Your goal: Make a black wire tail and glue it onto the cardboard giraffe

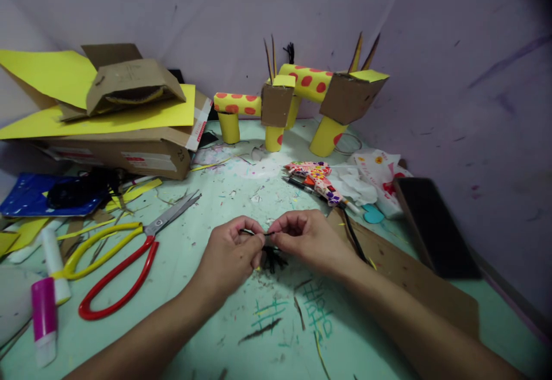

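At the middle of the pale green table (pixel 181 311), the left hand (pixel 233 253) and the right hand (pixel 308 239) meet fingertip to fingertip, each pinching an end of a short piece of black yarn (pixel 264 233) between thumb and forefinger. Both pinches are tight on the strand, with the other fingers curled in. The yarn runs across the small gap between the two hands, and a loose tuft of it hangs just under them, touching or almost touching the tabletop; which of the two cannot be told. To the left of the left hand lie red-handled scissors (pixel 116 282) and yellow-handled scissors (pixel 97 245), their handles overlapping and the blades pointing up and to the right. Further left a purple glue stick (pixel 43 317) lies near the table's edge, with a white tube (pixel 54 259) just beside it. A flattened cardboard box (pixel 138 153) sits at the back left with sheets of yellow paper (pixel 112 118) on top, and a blue sheet (pixel 26 196) lies in front of it. At the back stands a model (pixel 308 84) made of yellow tubes with red spots and cardboard blocks, with thin sticks rising from it. In front of it lies a flower-patterned glue gun (pixel 319 180), next to a white plastic bag (pixel 379 173). To the right a dark phone (pixel 433 227) lies tilted against the wall, and a brown cardboard sheet (pixel 414 279) lies under the right forearm. Paper scraps and green pen marks are scattered over the tabletop.
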A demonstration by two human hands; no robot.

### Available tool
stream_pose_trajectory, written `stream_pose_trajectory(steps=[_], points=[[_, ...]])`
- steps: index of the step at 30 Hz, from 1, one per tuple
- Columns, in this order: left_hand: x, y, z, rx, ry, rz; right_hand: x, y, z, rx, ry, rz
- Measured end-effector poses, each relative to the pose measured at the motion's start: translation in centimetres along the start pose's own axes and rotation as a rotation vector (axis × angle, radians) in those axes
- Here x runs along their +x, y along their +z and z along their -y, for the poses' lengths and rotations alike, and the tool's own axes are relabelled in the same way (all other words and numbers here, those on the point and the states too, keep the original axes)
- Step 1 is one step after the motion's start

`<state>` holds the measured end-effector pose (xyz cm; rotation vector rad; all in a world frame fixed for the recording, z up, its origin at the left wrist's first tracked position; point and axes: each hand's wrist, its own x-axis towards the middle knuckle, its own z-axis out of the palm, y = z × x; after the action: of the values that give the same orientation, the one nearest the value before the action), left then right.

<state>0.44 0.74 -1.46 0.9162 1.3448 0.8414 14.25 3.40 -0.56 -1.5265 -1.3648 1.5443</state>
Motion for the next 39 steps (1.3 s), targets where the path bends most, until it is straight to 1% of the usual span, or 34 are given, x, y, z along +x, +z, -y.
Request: stream_pose_trajectory(steps=[3, 6, 9, 14, 17, 22, 25, 28, 31, 34, 36, 39], points=[[0.0, 0.0, 0.2, -0.019, -0.011, 0.023, 0.0, -0.1, 0.2, -0.007, 0.014, -0.02], [0.1, 0.1, 0.4, 0.001, -0.004, 0.022, 0.0, -0.2, 0.0, -0.048, -0.009, -0.032], [0.1, 0.2, 0.6, 0.039, -0.002, 0.001, 0.1, -0.3, -0.7, -0.123, -0.087, -0.023], [0.0, 0.1, 0.7, 0.015, 0.044, 0.021, 0.1, -0.5, -1.6, -0.29, -0.229, -0.048], [0.0, 0.1, 0.7, 0.025, 0.049, 0.023, 0.0, -0.6, -1.5, -0.36, -0.256, -0.057], [0.1, 0.1, 0.7, 0.069, 0.008, 0.003, -0.1, -0.7, -1.3, -0.386, -0.297, -0.022], [0.1, 0.0, 0.9, 0.098, 0.028, -0.011, -0.1, -0.7, -1.4, -0.355, -0.287, -0.005], [0.1, -0.1, 1.0, 0.078, 0.045, 0.012, -0.1, -0.6, -1.5, -0.306, -0.253, 0.01], [0.1, -0.2, 0.8, 0.05, 0.056, 0.01, 0.1, -0.5, -1.5, -0.266, -0.2, -0.016], [0.1, -0.2, 0.5, 0.047, 0.027, -0.01, 0.2, -0.5, -1.1, -0.212, -0.137, -0.041], [0.1, -0.1, 0.5, 0.054, 0.007, -0.001, 0.2, -0.5, -0.9, -0.175, -0.111, -0.032], [0.1, 0.0, 0.6, 0.054, 0.015, 0.015, 0.1, -0.4, -0.7, -0.144, -0.102, -0.006]])
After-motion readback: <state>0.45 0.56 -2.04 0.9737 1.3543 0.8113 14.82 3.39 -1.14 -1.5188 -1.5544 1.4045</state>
